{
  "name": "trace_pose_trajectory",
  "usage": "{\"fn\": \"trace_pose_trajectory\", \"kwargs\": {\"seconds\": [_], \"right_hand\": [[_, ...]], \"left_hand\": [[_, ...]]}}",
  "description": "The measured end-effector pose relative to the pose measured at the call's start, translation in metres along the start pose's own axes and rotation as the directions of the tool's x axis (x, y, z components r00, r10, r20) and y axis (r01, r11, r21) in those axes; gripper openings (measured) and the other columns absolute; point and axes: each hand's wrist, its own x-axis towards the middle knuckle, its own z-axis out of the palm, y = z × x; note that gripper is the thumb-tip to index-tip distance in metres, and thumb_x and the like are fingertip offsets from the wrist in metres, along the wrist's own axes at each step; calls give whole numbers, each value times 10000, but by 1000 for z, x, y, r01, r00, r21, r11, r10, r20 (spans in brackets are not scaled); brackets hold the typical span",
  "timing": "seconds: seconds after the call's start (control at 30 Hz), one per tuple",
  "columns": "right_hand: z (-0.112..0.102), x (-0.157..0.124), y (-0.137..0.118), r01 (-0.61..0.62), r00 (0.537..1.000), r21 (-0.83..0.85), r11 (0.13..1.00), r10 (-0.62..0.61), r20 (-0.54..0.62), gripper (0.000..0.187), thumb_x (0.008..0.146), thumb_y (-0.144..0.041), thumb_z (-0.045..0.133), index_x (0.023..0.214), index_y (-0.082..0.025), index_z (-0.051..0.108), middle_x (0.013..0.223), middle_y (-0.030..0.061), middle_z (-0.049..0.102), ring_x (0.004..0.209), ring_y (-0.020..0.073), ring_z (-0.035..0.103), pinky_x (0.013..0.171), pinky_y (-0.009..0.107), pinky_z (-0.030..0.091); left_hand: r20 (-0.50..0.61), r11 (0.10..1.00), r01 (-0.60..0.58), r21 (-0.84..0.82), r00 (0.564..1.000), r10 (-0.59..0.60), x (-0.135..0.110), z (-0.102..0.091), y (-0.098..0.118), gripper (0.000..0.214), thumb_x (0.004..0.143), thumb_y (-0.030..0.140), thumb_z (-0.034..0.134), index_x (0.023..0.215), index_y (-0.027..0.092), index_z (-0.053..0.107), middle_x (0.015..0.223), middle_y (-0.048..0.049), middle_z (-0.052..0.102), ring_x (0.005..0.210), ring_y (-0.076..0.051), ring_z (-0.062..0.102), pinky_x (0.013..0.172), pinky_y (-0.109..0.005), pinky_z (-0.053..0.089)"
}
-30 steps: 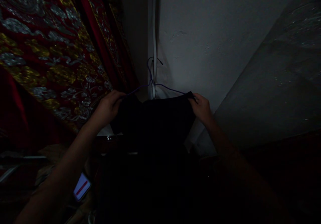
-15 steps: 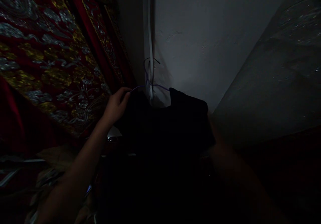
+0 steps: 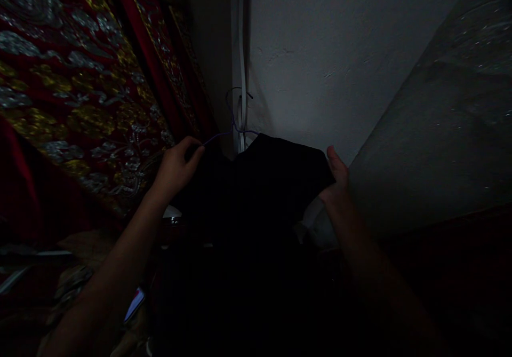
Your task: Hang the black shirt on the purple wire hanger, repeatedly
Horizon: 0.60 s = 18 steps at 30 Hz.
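A black short-sleeved shirt (image 3: 276, 181) hangs on a thin purple hanger (image 3: 233, 126), whose hook rises beside a pale vertical strip on the wall. My left hand (image 3: 178, 166) pinches the shirt's left shoulder together with the hanger's wire, thumb and fingers closed. At the opposite sleeve end, my right hand (image 3: 338, 178) grips the cloth at its edge. Some of its fingers are hidden behind the sleeve, and a fingertip sticks up past it. The lower part of the shirt merges into the dark.
Red cloth with gold and silver embroidery (image 3: 92, 117) hangs at the left. A grey wall (image 3: 320, 53) stands behind the hanger, with a shiny clear plastic sheet (image 3: 452, 111) at its right. A phone-like lit object (image 3: 135, 303) lies among dim clutter at lower left.
My right hand has come into view at the sleeve end. The right sleeve has lifted and shifted left, and the neckline has narrowed. My left hand has moved slightly left, still pinching.
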Motion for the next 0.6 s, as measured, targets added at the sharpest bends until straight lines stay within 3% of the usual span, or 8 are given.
{"fn": "trace_pose_trajectory", "kwargs": {"seconds": [0.13,0.27,0.3,0.37,0.43,0.5,0.57,0.6], "right_hand": [[5,2,-35,-70,997,99,993,72,-23,759,943,-766,293,1143,-178,729,1060,170,748,1216,360,634,988,508,520],[23,-24,-58,-147,965,185,972,99,243,843,904,-847,240,1209,-208,697,1106,141,743,1201,328,650,976,471,540],[28,-31,-59,-164,927,208,964,78,368,880,868,-890,252,1206,-210,698,1112,136,744,1180,324,663,967,460,547],[35,-43,-53,-194,779,219,956,14,627,881,819,-918,353,1198,-205,703,1145,130,742,1147,316,683,972,447,551],[44,-50,-39,-146,662,157,977,-21,749,721,847,-796,534,1232,-206,687,1225,116,722,1166,297,678,1025,446,528],[57,-53,-17,30,725,24,999,-38,687,580,883,-575,660,1342,-221,621,1361,114,656,1272,285,617,1119,471,458],[74,-56,7,240,833,-148,959,-125,539,730,841,-434,735,1493,-232,476,1532,139,504,1429,308,467,1204,516,354],[83,-57,18,330,848,-225,917,-183,498,872,799,-418,771,1556,-228,383,1603,157,404,1491,337,373,1226,550,309]], "left_hand": [[-113,998,53,31,992,-49,17,5,4,263,973,414,529,963,193,672,879,-56,724,797,-221,650,736,-307,465],[-147,999,-48,-6,988,46,22,4,3,202,980,321,505,997,190,658,901,-51,711,808,-202,641,765,-299,464],[-143,997,-78,-19,987,75,20,3,4,190,976,305,509,1008,189,656,908,-50,709,813,-199,642,777,-300,469],[-111,990,-121,-75,987,112,11,2,8,198,978,308,510,1040,188,654,923,-48,707,829,-194,647,800,-304,482],[-26,971,-132,-200,991,129,-2,3,16,234,990,356,512,1068,190,656,948,-49,707,873,-198,656,821,-308,499],[95,923,-111,-368,983,157,-14,5,27,280,995,418,521,1041,190,676,981,-62,713,942,-214,665,863,-327,514],[192,859,-76,-507,961,198,-24,8,43,315,988,463,537,987,195,703,1007,-76,726,1000,-237,671,944,-374,514],[235,829,-57,-557,946,223,-28,10,52,328,987,475,538,975,200,716,1023,-81,734,1026,-247,675,994,-406,501]]}}
